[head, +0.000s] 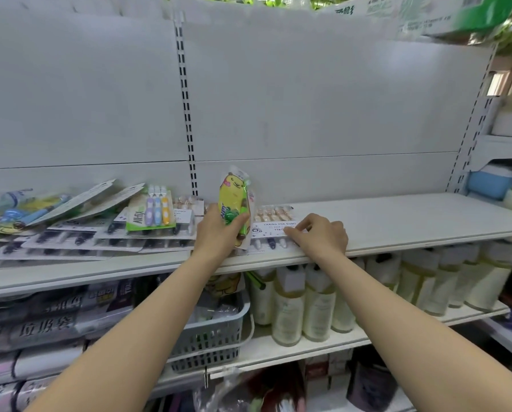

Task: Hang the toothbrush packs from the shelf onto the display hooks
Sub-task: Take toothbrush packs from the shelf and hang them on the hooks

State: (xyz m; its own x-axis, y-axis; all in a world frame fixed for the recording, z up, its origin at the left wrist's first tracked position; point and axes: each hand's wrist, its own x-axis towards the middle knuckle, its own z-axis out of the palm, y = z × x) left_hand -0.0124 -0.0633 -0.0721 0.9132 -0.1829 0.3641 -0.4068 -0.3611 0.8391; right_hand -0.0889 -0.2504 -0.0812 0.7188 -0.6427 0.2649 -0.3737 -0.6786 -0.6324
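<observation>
Head view: L hand (219,233) grips a yellow pack (234,200) round its lower half and holds it upright just above the shelf (397,215), w/ a cartoon face on top and a green brush inside. R hand (323,233) is just beside it, fingers curled, thumb and index tip pinching the right end of a white pack (274,230) that lies flat at the shelf's front edge. The yellow pack and L hand cover that pack's left end. To the left a pile (85,230) of more packs lies overlapping and slanted, w/ a green pack (152,215) of three brushes on top. Behind is a bare grey back panel (308,99) w/ a slotted upright (186,99) between its sections. Below the shelf, both forearms cross in front of a grey basket (216,331) and a row of pale bottles (317,307); wrapped rolls (40,322) w/ printed text are stacked at lower left. A blue tub (489,182) sits at far right, partly cut off. Boxes (427,13) on top are blurred and cropped; the pile's far left is smeared, print mostly unreadable, and the bottom shelf items are too dark to tell
</observation>
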